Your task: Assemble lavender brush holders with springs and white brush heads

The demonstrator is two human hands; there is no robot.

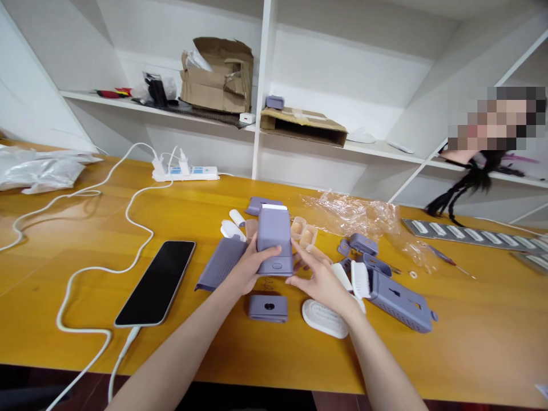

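My left hand (250, 267) grips a purple plastic case (274, 237) with a white top edge and a small oval button near its lower end, thumb across the front. At its right side, my right hand (320, 278) has its fingers spread, the tips at the case's edge; I cannot tell how firmly they touch. Below the case lies a small purple block (268, 308) with a dark oval spot. A ribbed purple cover (220, 262) rests left of my left hand. Beneath my right wrist are a white oval bristled piece (325, 318) and a white brush (360, 279).
A phone (156, 283) with a white cable lies left, near a power strip (186, 173). To the right are a long purple housing (402, 299), a screwdriver (443, 256) and a metal strip (471, 235). Clear plastic wrap (351, 211) lies behind. Another person's head shows at right.
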